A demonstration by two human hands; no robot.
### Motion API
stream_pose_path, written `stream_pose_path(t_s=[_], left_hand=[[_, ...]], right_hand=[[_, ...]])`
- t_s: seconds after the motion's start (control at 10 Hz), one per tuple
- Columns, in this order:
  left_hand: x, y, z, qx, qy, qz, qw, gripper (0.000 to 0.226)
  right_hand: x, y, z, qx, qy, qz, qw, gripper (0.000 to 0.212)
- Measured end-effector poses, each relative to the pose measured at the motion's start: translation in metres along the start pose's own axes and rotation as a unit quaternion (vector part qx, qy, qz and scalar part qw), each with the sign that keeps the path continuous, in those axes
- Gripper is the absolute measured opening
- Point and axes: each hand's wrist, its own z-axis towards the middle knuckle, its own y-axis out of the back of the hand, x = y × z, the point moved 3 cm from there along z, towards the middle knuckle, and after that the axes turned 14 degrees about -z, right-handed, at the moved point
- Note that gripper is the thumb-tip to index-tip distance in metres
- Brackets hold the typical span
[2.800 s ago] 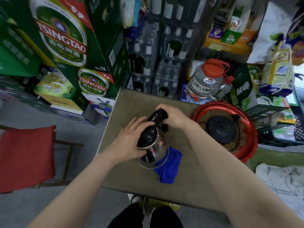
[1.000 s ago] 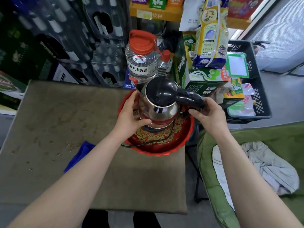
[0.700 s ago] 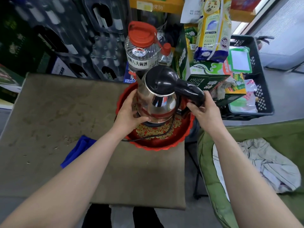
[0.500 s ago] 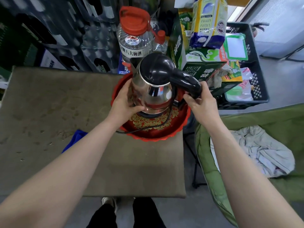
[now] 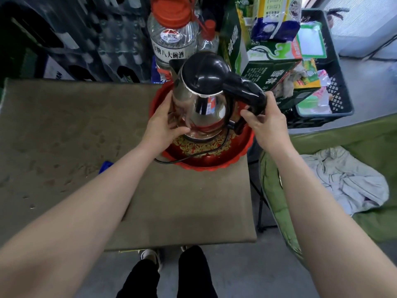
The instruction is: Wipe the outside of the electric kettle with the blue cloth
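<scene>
Electric kettle [image 5: 202,100] is sitting upright in the red tray [image 5: 238,155] at the far right corner of the table [image 5: 64,125], steel body with black lid on and black handle pointing right. Can't confirm whether it's seated on a base; the underside is hidden, only a dark ring is showing below the body. Left hand [image 5: 163,127] is pressing flat against the kettle's left side, fingers spread and curving round the lower steel wall, thumb toward the front, so it's cupping rather than clamping. Right hand [image 5: 264,123] is gripping the lower part of the handle, fingers wrapping round it from the right. Black power cord [image 5: 193,154] is running out from under the kettle, across the tray's patterned floor and over the near rim toward the left forearm. Blue cloth [image 5: 105,164] is lying on the table well apart from the kettle, to the left of the tray, mostly hidden behind the left forearm, with only a small corner showing; neither hand is touching it. Behind the tray a clear plastic jug [image 5: 171,37] with a red cap is standing just beside the kettle's spout side. Green chair [image 5: 365,147] with crumpled pale fabric [image 5: 343,181] is sitting right of the table. Black crate [image 5: 335,91] full of packets is sitting further back right.
</scene>
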Motion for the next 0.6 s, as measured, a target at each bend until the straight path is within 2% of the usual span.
stream_pose_path(t_s=[0.2,0.3,0.4,0.5,0.6], left_hand=[[-0.001,0.001,0.011,0.007,-0.003,-0.006,1.000,0.106],[-0.006,0.002,0.016,0.016,-0.003,0.010,1.000,0.106],[-0.006,0.009,0.011,0.007,-0.016,0.103,0.995,0.105],[0.007,0.025,-0.005,-0.076,-0.019,0.180,0.981,0.094],[0.018,0.031,-0.033,-0.214,0.070,0.144,0.964,0.084]], right_hand=[[0.001,-0.002,0.009,-0.019,0.001,-0.011,1.000,0.032],[-0.001,0.001,0.012,0.011,0.023,-0.016,1.000,0.033],[-0.014,0.008,0.017,0.110,0.033,0.063,0.991,0.045],[-0.047,0.014,0.033,0.078,-0.068,0.112,0.988,0.047],[-0.080,0.003,0.056,0.070,-0.139,0.018,0.988,0.032]])
